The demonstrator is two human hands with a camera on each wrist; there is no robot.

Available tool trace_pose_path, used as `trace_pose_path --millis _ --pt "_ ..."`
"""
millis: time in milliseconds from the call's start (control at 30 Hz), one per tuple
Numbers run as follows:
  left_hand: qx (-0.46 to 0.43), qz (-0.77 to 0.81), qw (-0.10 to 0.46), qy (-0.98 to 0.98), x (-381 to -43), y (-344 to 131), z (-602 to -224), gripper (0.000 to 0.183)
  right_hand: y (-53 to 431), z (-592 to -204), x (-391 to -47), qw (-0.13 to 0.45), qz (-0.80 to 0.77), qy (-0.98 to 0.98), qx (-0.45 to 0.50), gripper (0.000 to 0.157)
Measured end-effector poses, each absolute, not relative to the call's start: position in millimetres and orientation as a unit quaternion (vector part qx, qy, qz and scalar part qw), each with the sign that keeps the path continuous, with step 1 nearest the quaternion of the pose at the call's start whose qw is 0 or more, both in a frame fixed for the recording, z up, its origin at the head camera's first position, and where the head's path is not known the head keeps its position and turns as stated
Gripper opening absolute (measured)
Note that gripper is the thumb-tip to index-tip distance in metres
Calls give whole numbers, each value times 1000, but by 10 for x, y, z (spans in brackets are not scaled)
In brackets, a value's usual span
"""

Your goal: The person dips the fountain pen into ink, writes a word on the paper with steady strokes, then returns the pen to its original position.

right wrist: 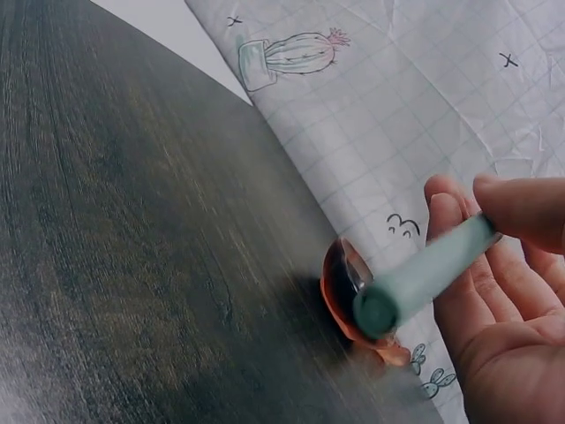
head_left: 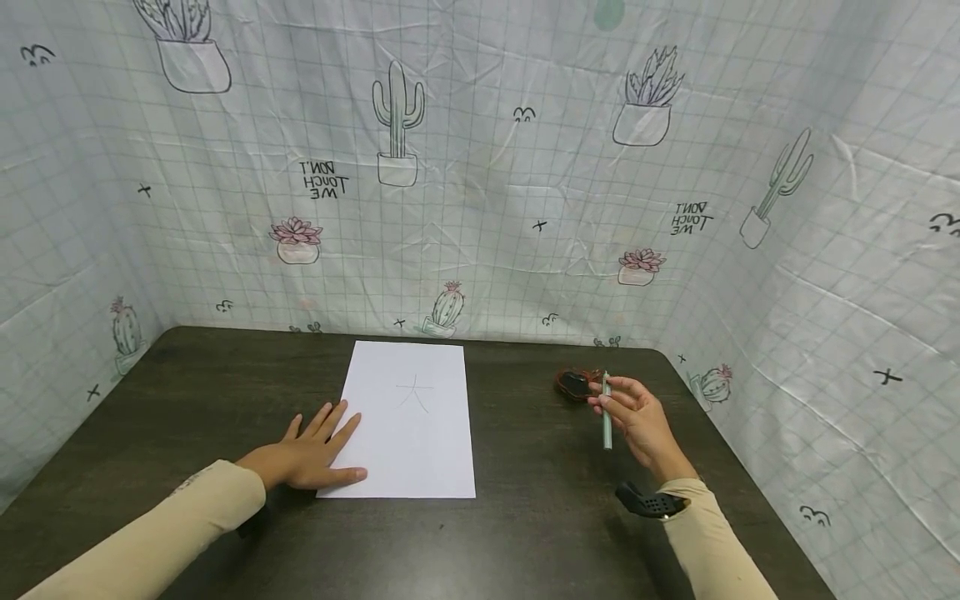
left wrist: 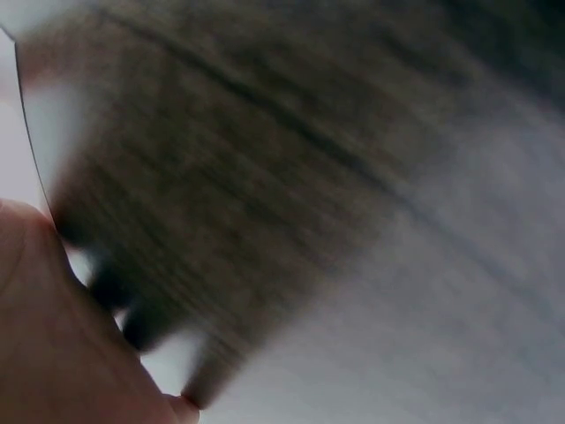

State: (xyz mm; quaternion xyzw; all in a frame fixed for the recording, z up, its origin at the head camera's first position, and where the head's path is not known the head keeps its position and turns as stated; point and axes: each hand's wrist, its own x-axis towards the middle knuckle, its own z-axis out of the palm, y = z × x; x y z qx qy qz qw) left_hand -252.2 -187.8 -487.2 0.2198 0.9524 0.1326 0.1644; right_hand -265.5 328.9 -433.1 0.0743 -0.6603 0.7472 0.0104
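Note:
A sheet of white paper (head_left: 438, 454) lies on the dark table, with a few thin pencil-like strokes (head_left: 415, 393) crossing in its upper half. My left hand (head_left: 311, 454) rests with spread fingers over the paper's lower left edge, thumb and fingertips on the sheet. In the left wrist view, part of that hand (left wrist: 71, 344) shows beside the paper's edge (left wrist: 13, 141). Off to the right of the sheet, my right hand (head_left: 637, 421) pinches a pale green pen (head_left: 607, 429) between thumb and fingers, nearly upright in the head view. The pen's blunt end (right wrist: 380, 309) faces the right wrist camera.
Just beyond the right hand sits a dark rounded object with an orange-red rim (head_left: 574, 384). A black band (head_left: 651, 502) circles the right wrist. Cloth printed with cacti (head_left: 487, 208) hangs behind and at both sides of the dark wood-grained table (head_left: 525, 517).

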Motion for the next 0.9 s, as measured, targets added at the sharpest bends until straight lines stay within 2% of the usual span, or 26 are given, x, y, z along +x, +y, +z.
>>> trace_pose_path --millis 333,567,700,900 --pt "221 136 181 948 -2494 -1866 -4786 105 3342 -4370 -2670 19 718 -696 22 33" --pt "218 138 167 952 -2487 -1864 -4802 105 3452 -4433 -2691 51 615 -786 -33 55" --pt "216 124 163 955 -2511 -1866 -4850 105 3510 -4426 -2706 47 569 -819 -60 50" --pt "214 120 158 957 -2532 -1873 -4895 106 3560 -4419 -2766 43 498 -864 -50 45"
